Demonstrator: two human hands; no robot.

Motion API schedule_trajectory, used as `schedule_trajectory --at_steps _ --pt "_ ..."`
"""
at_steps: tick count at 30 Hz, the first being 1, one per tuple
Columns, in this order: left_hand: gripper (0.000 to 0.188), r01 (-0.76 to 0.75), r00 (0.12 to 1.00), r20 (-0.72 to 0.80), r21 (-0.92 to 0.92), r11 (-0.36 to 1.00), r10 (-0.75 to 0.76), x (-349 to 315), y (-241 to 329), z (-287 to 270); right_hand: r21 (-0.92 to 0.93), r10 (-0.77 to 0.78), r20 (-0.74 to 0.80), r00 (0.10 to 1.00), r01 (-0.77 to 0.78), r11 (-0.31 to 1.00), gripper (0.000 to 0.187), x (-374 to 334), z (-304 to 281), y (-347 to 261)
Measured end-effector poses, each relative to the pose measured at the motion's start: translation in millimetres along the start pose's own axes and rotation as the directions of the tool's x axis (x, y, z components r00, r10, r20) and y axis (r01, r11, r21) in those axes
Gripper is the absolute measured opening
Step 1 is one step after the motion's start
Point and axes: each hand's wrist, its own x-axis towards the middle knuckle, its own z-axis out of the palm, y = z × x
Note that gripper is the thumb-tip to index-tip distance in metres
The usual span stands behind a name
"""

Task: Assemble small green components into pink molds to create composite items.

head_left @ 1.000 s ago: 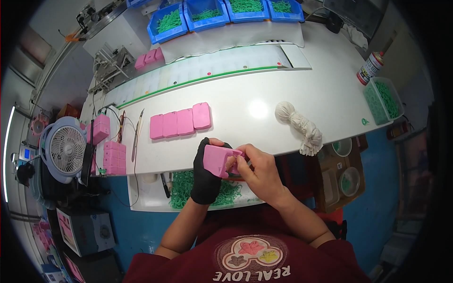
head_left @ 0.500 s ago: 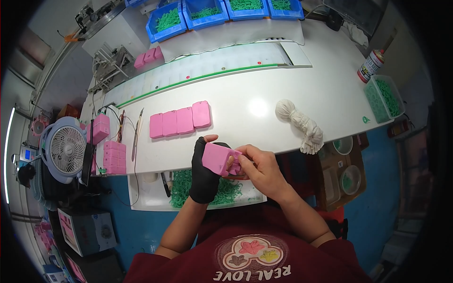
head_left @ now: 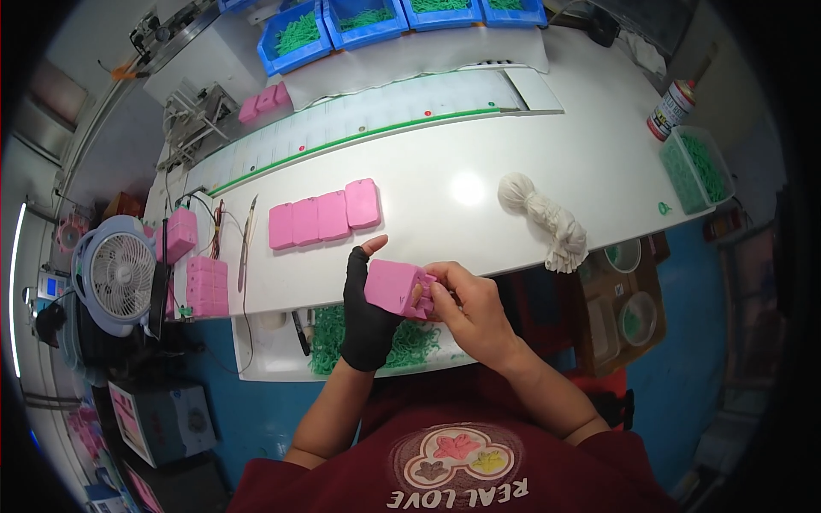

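Note:
My left hand (head_left: pixel 366 321), in a black glove with bare fingertips, grips a pink block (head_left: pixel 392 287) above the table's front edge. Its thumb points up and away from the block. The fingers of my right hand (head_left: pixel 479 312) are closed on the block's right end, where uneven pink pieces stick out. What lies between those fingertips is partly hidden. Beyond my hands, a row of several pink slabs (head_left: pixel 323 215) lies on the white table (head_left: pixel 428 192).
Under the table edge, an open drawer (head_left: pixel 256 363) holds green stringy pieces (head_left: pixel 329 342). A bundled white cloth (head_left: pixel 547 222) lies to the right. Tweezers (head_left: pixel 246 244), stacked pink blocks (head_left: pixel 207 286) and a fan (head_left: pixel 121 272) are on the left. Blue bins (head_left: pixel 295 61) stand behind a conveyor (head_left: pixel 393 107).
The coloured dots on the conveyor have shifted left. My left thumb has lifted a little away from the block. Both hands keep their hold, with the block slightly turned.

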Motion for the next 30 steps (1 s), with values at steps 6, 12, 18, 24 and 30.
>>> schedule_trajectory --at_steps 6,12,18,24,30 --pt "0.063 0.044 0.999 0.025 -0.088 0.995 -0.042 -0.4 2.9 -1.0 0.255 0.167 0.064 0.984 -0.178 0.95 0.023 -3.3 1.8 4.6" --pt "0.06 0.049 0.999 0.005 -0.117 0.992 -0.048 -2.1 6.4 1.1 0.204 0.116 0.05 0.992 -0.124 0.971 0.023 -2.3 1.8 7.3" --pt "0.058 0.023 1.0 0.024 -0.16 0.987 -0.019 -2.8 -4.1 2.0 0.228 0.128 0.005 0.992 -0.126 0.966 0.021 1.1 6.4 -0.5" --pt "0.066 -0.227 0.97 0.015 -0.308 0.924 0.243 1.6 -16.2 -7.1 0.181 0.167 0.007 0.986 -0.165 0.969 0.018 6.9 1.4 -5.0" --pt "0.077 -0.443 0.814 0.459 0.092 0.892 0.357 11.3 -7.4 -37.5 0.212 0.221 0.033 0.975 -0.223 0.951 0.019 2.5 -5.9 3.6"
